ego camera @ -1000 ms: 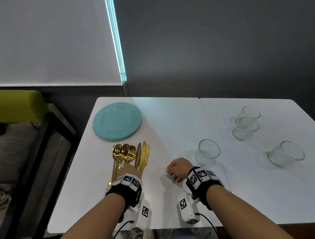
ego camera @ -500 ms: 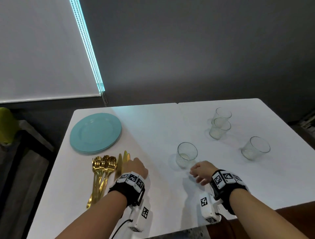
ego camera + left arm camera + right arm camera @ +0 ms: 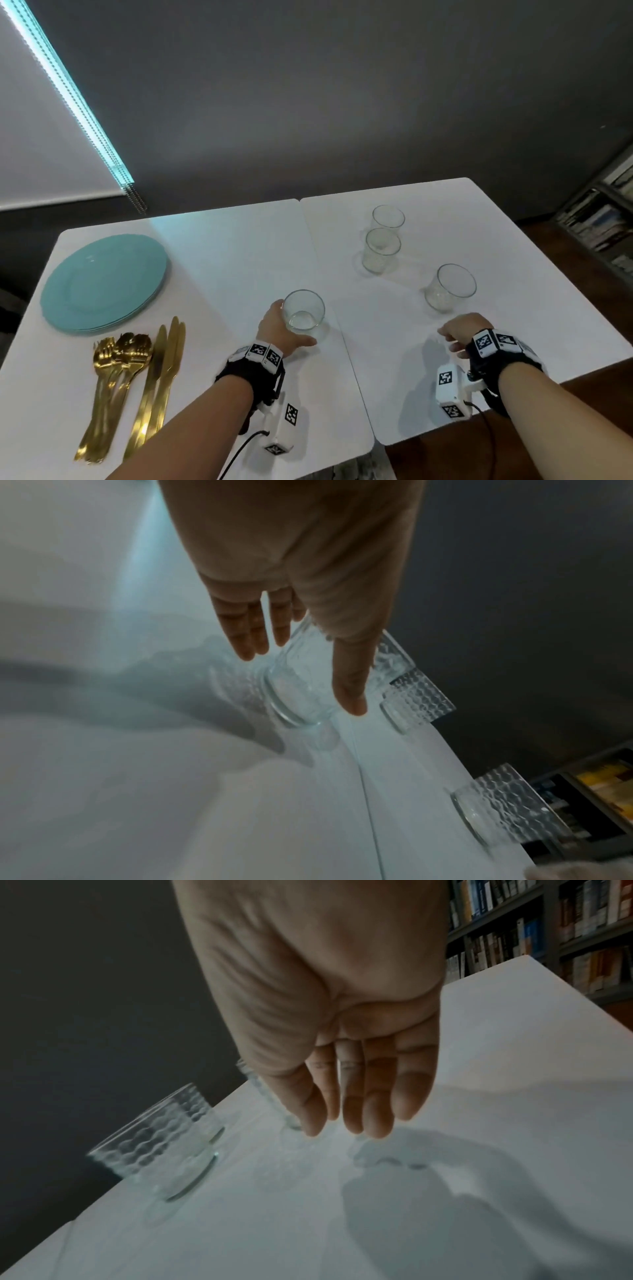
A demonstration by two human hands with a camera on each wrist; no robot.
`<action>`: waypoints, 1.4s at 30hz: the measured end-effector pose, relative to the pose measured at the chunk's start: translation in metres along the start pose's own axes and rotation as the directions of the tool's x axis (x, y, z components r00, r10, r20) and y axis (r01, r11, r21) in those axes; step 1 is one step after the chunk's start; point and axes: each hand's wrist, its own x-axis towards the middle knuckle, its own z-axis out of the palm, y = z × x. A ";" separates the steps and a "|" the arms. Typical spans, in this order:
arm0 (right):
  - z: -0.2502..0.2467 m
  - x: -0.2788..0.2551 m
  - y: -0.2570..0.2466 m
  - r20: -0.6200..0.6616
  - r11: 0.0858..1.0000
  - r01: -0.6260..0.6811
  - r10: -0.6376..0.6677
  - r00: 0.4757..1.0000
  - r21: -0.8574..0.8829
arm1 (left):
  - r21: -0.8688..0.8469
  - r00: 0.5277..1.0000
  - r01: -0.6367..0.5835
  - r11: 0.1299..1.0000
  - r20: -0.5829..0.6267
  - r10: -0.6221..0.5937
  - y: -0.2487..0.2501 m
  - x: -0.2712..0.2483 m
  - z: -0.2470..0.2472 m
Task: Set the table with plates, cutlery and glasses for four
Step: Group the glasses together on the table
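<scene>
Clear dimpled glass is now the item in hand: your left hand [image 3: 279, 330] has moved off the gold cutlery and reached the nearest glass [image 3: 304, 315], which stands upright on the tabletop [image 3: 222, 260] just left of the centre seam. In the left wrist view the fingers [image 3: 251, 631] lie spread along one side of the glass wall and the thumb along the other. They bracket it, but you cannot tell whether pressure is applied; the base appears to rest on the tabletop.

Your right hand [image 3: 459, 334] has travelled right and now sits just short of the near-right glass [image 3: 450, 287]. Its fingers [image 3: 369, 1096] hang straight and close together, holding nothing, with the tips above the surface beside that glass.

Two more glasses [image 3: 383, 236] stand together further back on the right half. The teal plates [image 3: 102, 284] remain stacked at the far left, with the forks [image 3: 116, 370] and knives [image 3: 161, 373] bundled in front of the stack.

Judgement: the work has switched from cutlery to glasses, and no place is laid yet. Expect to close each hand round its glass before lifting. Grip low on the wall, as the textured glass may slip.
</scene>
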 end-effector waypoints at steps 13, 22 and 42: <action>-0.017 0.050 0.024 -0.128 0.959 0.168 -0.142 0.982 0.229 | -0.013 0.971 -0.087 0.996 -0.226 0.082 0.030 -0.002 0.036; -0.002 0.064 0.012 -0.233 0.884 0.332 -0.265 0.936 0.328 | 0.016 0.961 -0.097 0.995 -0.260 0.098 0.043 0.001 0.057; 0.057 -0.015 -0.085 -0.039 0.773 0.628 -0.627 0.778 0.089 | -0.160 0.906 -0.053 0.986 -0.423 -0.020 0.014 0.067 -0.075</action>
